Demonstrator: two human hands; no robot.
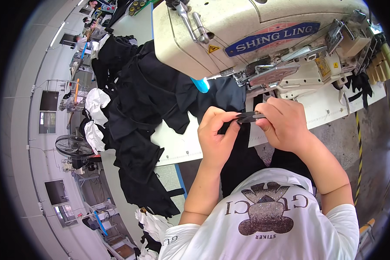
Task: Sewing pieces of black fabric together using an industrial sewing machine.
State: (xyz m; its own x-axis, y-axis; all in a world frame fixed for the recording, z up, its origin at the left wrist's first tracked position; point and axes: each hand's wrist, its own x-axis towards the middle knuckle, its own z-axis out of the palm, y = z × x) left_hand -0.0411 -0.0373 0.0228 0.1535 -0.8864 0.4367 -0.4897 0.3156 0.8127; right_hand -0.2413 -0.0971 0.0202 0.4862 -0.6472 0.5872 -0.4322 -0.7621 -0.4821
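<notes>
Both your left hand (216, 132) and right hand (281, 123) pinch the ends of a narrow black fabric strip (246, 117), holding it taut just before the cream sewing machine (264, 39), probably to align it, while black garments (138, 112) lie heaped at left.

A long blue nameplate (271, 38) with pale lettering over a red diamond shape sits slanted on the cream sewing machine (247, 26), upper centre-right of the frame. Left of it, a small yellow triangular warning sticker (213, 49) sits on the same machine face. Further right, a yellowish rectangular label (322, 67) and a tiny yellow sticker (336, 65) sit on the machine's lower body.
</notes>
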